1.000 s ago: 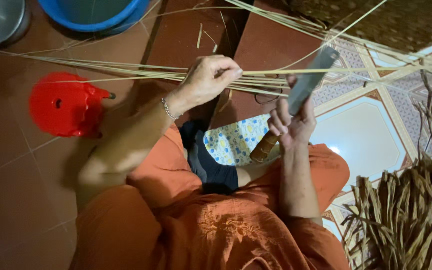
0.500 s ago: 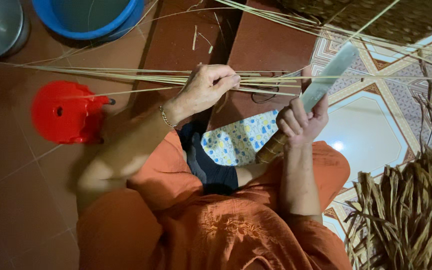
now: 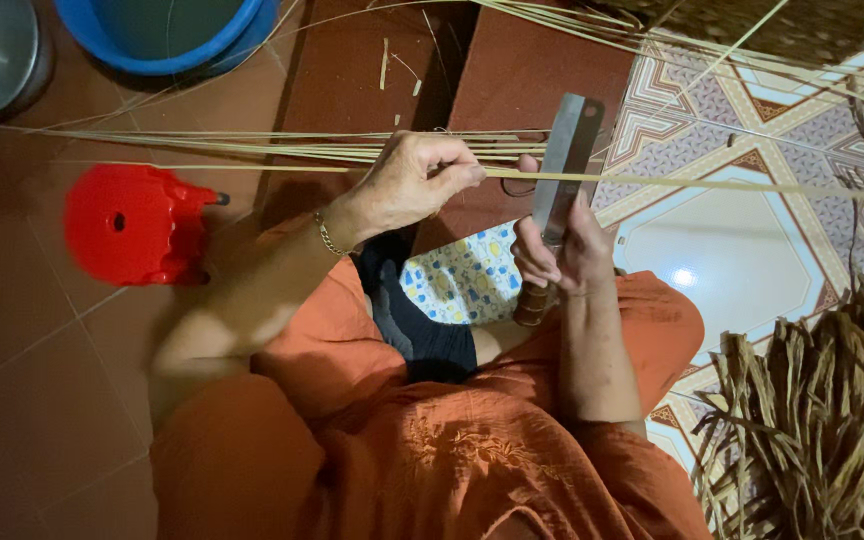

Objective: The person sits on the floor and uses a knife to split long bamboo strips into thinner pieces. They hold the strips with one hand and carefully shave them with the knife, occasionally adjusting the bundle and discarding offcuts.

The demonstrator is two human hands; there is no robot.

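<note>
Head view: left hand (image 3: 407, 185) pinches a thin, light, springy strip (image 3: 712, 185) near its middle; right hand (image 3: 557, 250) clenches a broad knife (image 3: 564, 160) by its handle; blade likely sharp.

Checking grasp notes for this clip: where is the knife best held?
By its brown handle, from below, as the right hand does. The flat blade points up toward the strip, so the handle end is the safe grip.

No packages, labels, signs or screens were in view. Nothing of that kind lay on the tiled floor.
</note>
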